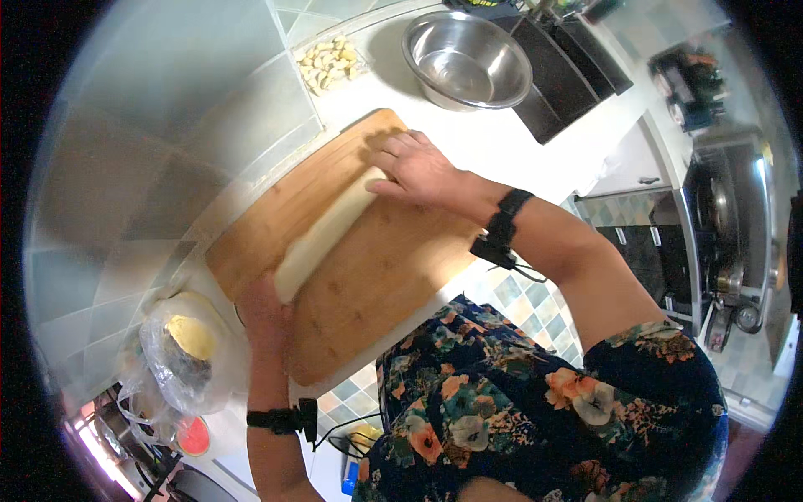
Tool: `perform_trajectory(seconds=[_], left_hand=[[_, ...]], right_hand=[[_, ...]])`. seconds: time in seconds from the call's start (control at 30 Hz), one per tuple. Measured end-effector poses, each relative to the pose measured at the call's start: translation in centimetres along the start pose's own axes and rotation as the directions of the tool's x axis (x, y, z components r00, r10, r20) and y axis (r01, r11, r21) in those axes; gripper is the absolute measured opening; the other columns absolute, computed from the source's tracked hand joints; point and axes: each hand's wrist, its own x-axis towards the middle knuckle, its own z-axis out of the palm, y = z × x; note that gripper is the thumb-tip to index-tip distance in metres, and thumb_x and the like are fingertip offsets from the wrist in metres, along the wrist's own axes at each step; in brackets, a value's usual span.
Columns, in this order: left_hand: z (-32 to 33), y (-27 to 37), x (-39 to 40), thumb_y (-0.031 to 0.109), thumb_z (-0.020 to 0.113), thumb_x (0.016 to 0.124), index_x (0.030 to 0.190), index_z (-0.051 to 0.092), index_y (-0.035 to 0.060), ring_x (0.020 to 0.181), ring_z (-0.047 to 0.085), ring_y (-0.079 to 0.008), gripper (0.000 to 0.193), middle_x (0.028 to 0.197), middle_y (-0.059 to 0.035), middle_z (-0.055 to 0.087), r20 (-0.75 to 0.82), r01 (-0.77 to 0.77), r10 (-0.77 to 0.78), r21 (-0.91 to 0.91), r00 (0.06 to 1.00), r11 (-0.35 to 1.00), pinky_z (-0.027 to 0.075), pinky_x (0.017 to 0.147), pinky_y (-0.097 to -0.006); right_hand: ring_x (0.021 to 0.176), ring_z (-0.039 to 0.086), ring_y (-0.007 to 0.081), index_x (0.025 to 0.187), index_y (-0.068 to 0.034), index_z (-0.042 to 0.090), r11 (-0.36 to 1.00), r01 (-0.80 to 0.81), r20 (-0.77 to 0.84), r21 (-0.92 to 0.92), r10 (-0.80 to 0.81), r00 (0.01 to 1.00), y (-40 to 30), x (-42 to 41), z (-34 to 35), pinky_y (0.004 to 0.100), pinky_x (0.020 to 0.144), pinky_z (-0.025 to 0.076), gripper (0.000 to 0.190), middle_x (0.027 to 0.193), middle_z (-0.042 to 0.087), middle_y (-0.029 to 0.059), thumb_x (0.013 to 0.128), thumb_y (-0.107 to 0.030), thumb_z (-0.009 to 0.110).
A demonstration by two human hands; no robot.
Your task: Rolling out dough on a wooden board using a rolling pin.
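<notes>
A long pale roll of dough (329, 232) lies slantwise across a wooden cutting board (389, 276). Whether a rolling pin is inside it cannot be seen. My right hand (414, 166) grips the far end, thumb along the near side and fingers over the top. At the near-left end, my left hand (266, 307) is on the dough and blurred, its fingers partly hidden. Both wrists wear black straps with small devices. Beside my left hand, just past the board's edge, sits a clear plastic bag (179, 370) with yellowish powder, perhaps flour (191, 337).
Beyond the board on the white counter (433, 132) stands a stainless steel bowl (467, 63), next to a dark sink (552, 75). Pale pieces resembling peeled garlic cloves (326, 63) lie by the tiled wall (251, 125). A cut watermelon piece (192, 435) rests at lower left.
</notes>
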Motion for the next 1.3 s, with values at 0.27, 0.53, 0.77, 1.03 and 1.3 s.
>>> perform_trajectory(seconds=[0.27, 0.53, 0.77, 1.03, 1.3], left_hand=[[1.9, 5.4, -7.4, 0.013, 0.082, 0.073, 0.143, 0.049, 0.0066, 0.129, 0.050, -0.0471, 0.077, 0.137, -0.0259, 0.055, 0.028, -0.122, 0.120, 0.089, 0.992, 0.989, 0.038, 0.109, -0.0554], [1.6, 3.0, -3.4, 0.017, 0.079, 0.078, 0.148, 0.046, 0.0101, 0.134, 0.048, -0.0453, 0.077, 0.147, -0.0200, 0.050, -0.024, -0.041, 0.039, -0.081, 0.999, 0.996, 0.033, 0.114, -0.0590], [3.5, 5.8, -12.6, 0.020, 0.070, 0.084, 0.130, 0.056, 0.0059, 0.135, 0.049, -0.0377, 0.050, 0.143, -0.0174, 0.053, -0.141, -0.483, 0.498, 0.126, 0.856, 0.866, 0.035, 0.114, -0.0536], [0.2, -0.8, -1.7, 0.025, 0.062, 0.094, 0.143, 0.051, 0.0037, 0.129, 0.049, -0.0442, 0.055, 0.143, -0.0222, 0.053, -0.106, -0.008, 0.015, 0.069, 0.994, 0.998, 0.039, 0.107, -0.0541], [0.3, -1.2, 0.3, 0.023, 0.076, 0.085, 0.149, 0.047, 0.0118, 0.126, 0.052, -0.0410, 0.072, 0.140, -0.0171, 0.056, -0.112, -0.077, 0.074, -0.025, 0.991, 0.997, 0.038, 0.109, -0.0553]], right_hand=[[0.150, 0.033, 0.0312, 0.149, -0.005, 0.045, 0.998, 0.048, -0.016, -0.040, -0.049, 0.999, -3.6, -6.8, 0.9, 0.0584, 0.124, 0.018, 0.075, 0.158, 0.040, 0.0164, 0.094, -0.052, 0.061], [0.153, 0.029, 0.0309, 0.156, -0.003, 0.034, 0.992, -0.107, -0.157, 0.063, 0.116, 0.981, -2.4, 3.6, 2.1, 0.0522, 0.126, 0.016, 0.077, 0.162, 0.036, 0.0172, 0.099, -0.050, 0.054], [0.153, 0.026, 0.0344, 0.155, 0.000, 0.032, 0.997, -0.032, 0.068, -0.070, 0.037, 0.997, -4.1, -13.8, 0.5, 0.0574, 0.124, 0.016, 0.092, 0.165, 0.029, 0.0195, 0.092, -0.063, 0.058], [0.152, 0.029, 0.0343, 0.159, -0.007, 0.030, 1.000, 0.013, -0.082, -0.015, -0.014, 0.997, -1.3, 2.9, 1.0, 0.0583, 0.124, 0.014, 0.089, 0.163, 0.035, 0.0185, 0.095, -0.064, 0.055], [0.126, 0.056, 0.0357, 0.147, -0.013, 0.049, 0.991, 0.128, 0.087, 0.037, -0.130, 0.988, 5.0, 0.9, -0.4, 0.0453, 0.105, 0.047, 0.066, 0.138, 0.057, 0.0168, 0.085, -0.018, 0.073]])
